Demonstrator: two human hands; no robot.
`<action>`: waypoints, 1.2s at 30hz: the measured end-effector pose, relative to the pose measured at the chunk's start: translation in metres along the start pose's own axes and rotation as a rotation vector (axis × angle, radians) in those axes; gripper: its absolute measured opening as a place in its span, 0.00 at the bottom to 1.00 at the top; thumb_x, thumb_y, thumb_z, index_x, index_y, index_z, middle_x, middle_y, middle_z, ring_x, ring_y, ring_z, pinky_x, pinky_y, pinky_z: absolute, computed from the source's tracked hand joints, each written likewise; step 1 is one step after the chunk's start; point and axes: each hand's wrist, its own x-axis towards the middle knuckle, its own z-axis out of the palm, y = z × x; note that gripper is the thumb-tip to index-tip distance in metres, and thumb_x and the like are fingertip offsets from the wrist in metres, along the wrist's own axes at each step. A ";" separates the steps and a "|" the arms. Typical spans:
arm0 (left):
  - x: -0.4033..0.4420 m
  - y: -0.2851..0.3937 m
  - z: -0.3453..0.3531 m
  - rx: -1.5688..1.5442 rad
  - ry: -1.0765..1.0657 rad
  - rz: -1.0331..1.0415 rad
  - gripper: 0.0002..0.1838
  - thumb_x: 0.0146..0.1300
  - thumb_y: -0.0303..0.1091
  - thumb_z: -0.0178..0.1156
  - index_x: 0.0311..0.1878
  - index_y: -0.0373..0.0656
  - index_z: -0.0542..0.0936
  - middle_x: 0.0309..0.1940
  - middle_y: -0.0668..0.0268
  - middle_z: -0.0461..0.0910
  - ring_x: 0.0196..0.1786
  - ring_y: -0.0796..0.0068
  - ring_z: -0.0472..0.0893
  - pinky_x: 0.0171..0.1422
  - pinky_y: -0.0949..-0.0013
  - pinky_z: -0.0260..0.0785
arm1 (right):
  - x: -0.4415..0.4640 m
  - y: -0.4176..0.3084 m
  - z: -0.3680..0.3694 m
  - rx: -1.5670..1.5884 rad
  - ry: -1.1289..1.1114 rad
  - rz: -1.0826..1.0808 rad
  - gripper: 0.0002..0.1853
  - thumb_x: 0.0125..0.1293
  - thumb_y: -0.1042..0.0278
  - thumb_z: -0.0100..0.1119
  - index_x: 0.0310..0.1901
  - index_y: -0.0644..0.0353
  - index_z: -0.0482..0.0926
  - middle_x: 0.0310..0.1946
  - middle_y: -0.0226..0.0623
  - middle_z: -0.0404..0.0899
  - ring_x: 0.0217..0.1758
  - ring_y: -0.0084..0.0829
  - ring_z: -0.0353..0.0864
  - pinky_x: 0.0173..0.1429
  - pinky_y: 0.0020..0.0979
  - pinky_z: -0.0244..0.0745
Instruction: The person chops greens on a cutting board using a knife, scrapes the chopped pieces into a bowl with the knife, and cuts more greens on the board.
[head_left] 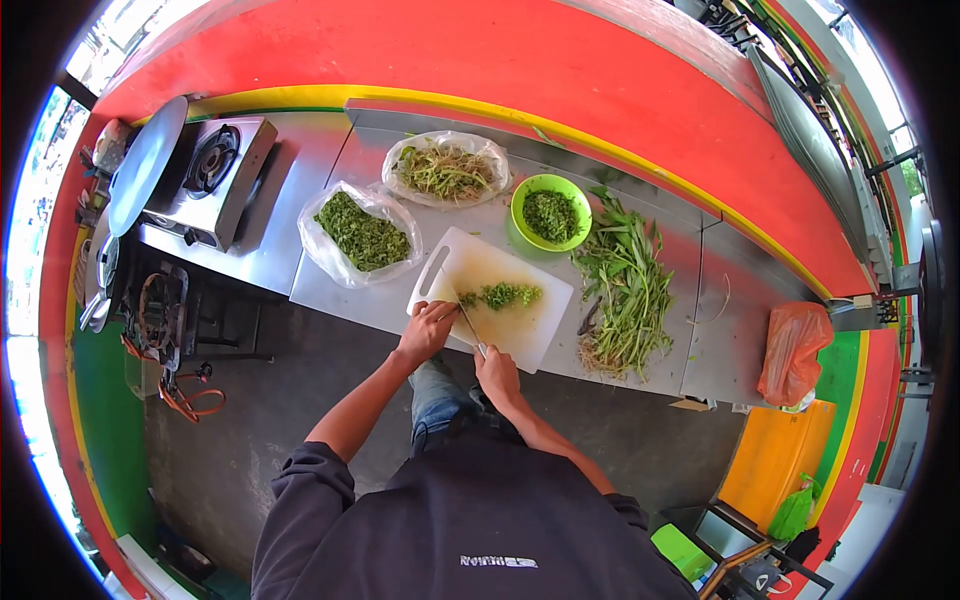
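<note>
My right hand [496,375] is closed round the handle of a kitchen knife [468,322], whose blade rests over the white cutting board [545,340]. Beside the blade, my left hand [431,326] lies at the board's near left edge with its fingers bent together; whatever is under them is hidden. Chopped greens [510,295] lie in a short row across the middle of the board, their left end close to my left fingertips and the blade.
Behind the board stand a plastic bag of chopped greens [362,238], a bag of stems and roots [445,172] and a green bowl [517,215] holding chopped greens. Uncut leafy stalks [628,285] lie right. A gas stove [222,190] stands left, an orange plastic bag [795,350] far right.
</note>
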 end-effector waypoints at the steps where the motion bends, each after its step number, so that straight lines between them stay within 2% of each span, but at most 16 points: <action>1: 0.000 0.000 0.000 -0.002 0.001 -0.001 0.17 0.56 0.24 0.62 0.50 0.43 0.84 0.53 0.67 0.81 0.57 0.68 0.80 0.58 0.59 0.65 | -0.001 0.002 0.001 -0.002 0.006 -0.004 0.22 0.73 0.52 0.56 0.35 0.68 0.80 0.27 0.62 0.82 0.33 0.62 0.84 0.37 0.55 0.80; 3: 0.000 0.000 0.001 -0.026 -0.031 -0.020 0.15 0.60 0.27 0.58 0.50 0.42 0.83 0.53 0.67 0.81 0.58 0.68 0.79 0.61 0.58 0.64 | 0.001 0.004 0.003 -0.004 0.011 -0.007 0.22 0.73 0.52 0.56 0.35 0.68 0.80 0.27 0.62 0.82 0.33 0.62 0.84 0.37 0.55 0.80; 6: 0.000 -0.001 0.001 0.002 -0.032 0.000 0.19 0.56 0.24 0.62 0.52 0.43 0.83 0.52 0.67 0.80 0.57 0.69 0.80 0.60 0.57 0.64 | 0.008 0.000 0.003 -0.036 0.029 -0.036 0.21 0.73 0.52 0.56 0.35 0.68 0.80 0.27 0.62 0.82 0.33 0.62 0.84 0.37 0.55 0.80; 18: -0.006 0.001 -0.005 0.071 -0.095 -0.020 0.20 0.57 0.25 0.61 0.55 0.46 0.83 0.55 0.68 0.79 0.60 0.71 0.77 0.60 0.56 0.63 | 0.006 0.001 -0.001 -0.031 -0.017 -0.015 0.21 0.72 0.53 0.56 0.37 0.68 0.80 0.27 0.61 0.82 0.34 0.62 0.84 0.38 0.54 0.81; 20: -0.008 0.001 -0.006 0.084 -0.095 -0.006 0.21 0.58 0.25 0.61 0.56 0.46 0.82 0.56 0.68 0.79 0.61 0.71 0.77 0.60 0.56 0.63 | 0.014 -0.003 0.000 -0.096 -0.036 -0.025 0.20 0.73 0.53 0.54 0.39 0.67 0.79 0.28 0.60 0.83 0.35 0.59 0.86 0.39 0.53 0.82; 23: -0.007 0.001 -0.011 0.089 -0.108 0.007 0.22 0.57 0.25 0.61 0.57 0.46 0.82 0.58 0.68 0.79 0.63 0.71 0.77 0.60 0.56 0.63 | 0.014 -0.006 0.004 -0.011 0.016 -0.026 0.22 0.73 0.52 0.55 0.37 0.68 0.80 0.27 0.62 0.82 0.33 0.62 0.85 0.38 0.54 0.81; 30: -0.009 -0.002 -0.008 0.090 -0.133 0.011 0.24 0.57 0.25 0.62 0.59 0.45 0.81 0.59 0.68 0.79 0.63 0.72 0.77 0.60 0.57 0.63 | 0.005 -0.001 0.001 -0.048 -0.030 -0.014 0.22 0.72 0.52 0.56 0.37 0.68 0.80 0.27 0.62 0.82 0.34 0.61 0.85 0.38 0.55 0.81; 36: -0.008 -0.005 -0.014 0.096 -0.145 0.064 0.24 0.57 0.25 0.62 0.60 0.46 0.81 0.59 0.69 0.79 0.64 0.74 0.77 0.60 0.57 0.63 | 0.012 -0.009 0.001 -0.057 0.014 -0.040 0.22 0.73 0.52 0.55 0.36 0.68 0.79 0.27 0.62 0.82 0.34 0.61 0.85 0.38 0.55 0.80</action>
